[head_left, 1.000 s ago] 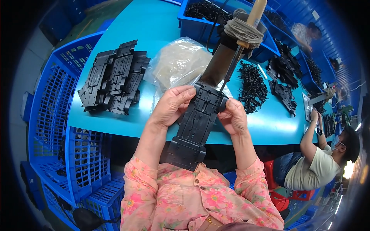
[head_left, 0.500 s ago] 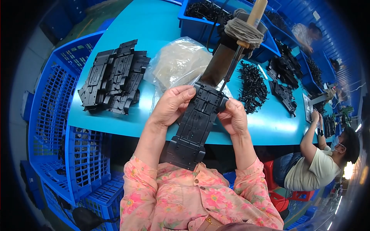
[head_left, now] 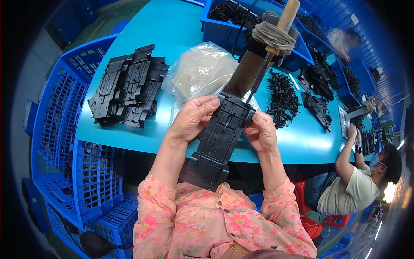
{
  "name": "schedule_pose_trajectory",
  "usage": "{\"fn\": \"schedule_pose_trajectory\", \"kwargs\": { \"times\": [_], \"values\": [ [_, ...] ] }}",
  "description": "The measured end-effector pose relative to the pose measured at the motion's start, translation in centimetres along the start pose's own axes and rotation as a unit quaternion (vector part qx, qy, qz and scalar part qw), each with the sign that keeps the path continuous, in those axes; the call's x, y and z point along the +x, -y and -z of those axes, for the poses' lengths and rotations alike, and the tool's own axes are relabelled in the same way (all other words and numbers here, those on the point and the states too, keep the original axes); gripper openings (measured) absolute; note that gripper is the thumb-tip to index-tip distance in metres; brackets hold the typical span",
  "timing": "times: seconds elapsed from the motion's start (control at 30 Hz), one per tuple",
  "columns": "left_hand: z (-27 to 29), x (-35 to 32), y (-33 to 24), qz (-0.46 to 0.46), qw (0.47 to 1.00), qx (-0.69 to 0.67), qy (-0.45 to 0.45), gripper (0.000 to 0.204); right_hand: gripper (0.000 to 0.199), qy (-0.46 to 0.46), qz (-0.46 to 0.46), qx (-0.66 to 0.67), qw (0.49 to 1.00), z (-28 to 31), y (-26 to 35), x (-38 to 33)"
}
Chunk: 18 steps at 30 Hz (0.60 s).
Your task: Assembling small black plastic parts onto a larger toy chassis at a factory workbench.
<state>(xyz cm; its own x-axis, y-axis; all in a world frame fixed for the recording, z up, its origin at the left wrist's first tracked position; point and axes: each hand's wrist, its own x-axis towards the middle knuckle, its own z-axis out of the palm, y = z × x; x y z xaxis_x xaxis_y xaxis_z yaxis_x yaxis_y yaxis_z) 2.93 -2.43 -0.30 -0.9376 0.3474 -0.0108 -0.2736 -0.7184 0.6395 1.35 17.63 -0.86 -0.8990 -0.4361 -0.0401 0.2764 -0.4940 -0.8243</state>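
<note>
The teal table (head_left: 308,140) is flanked on the left by blue crates (head_left: 78,190). On it, a clear bag (head_left: 202,69) is set just beside a pile of black panels (head_left: 131,88). At the tip of the tool (head_left: 274,39), one panel (head_left: 221,134) is held, its lower end overhanging the table edge. Its upper sides are grasped by the fingers of the left hand (head_left: 196,116) and right hand (head_left: 262,131). Further right, small parts (head_left: 282,99) are heaped near a white rod (head_left: 293,81).
</note>
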Motion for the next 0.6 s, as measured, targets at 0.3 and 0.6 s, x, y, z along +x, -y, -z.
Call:
{"fn": "schedule_pose_trajectory", "kwargs": {
  "times": [0.3,0.6],
  "values": [
    [0.19,0.02,0.12,-0.007,1.0,-0.001,0.001,0.03,0.026,0.006,0.008,0.0,1.0,-0.06,-0.03,-0.08],
    [0.46,0.1,0.23,-0.007,1.0,0.0,0.001,0.03,0.027,0.004,0.003,-0.005,1.0,0.27,-0.1,-0.04]
  ]
}}
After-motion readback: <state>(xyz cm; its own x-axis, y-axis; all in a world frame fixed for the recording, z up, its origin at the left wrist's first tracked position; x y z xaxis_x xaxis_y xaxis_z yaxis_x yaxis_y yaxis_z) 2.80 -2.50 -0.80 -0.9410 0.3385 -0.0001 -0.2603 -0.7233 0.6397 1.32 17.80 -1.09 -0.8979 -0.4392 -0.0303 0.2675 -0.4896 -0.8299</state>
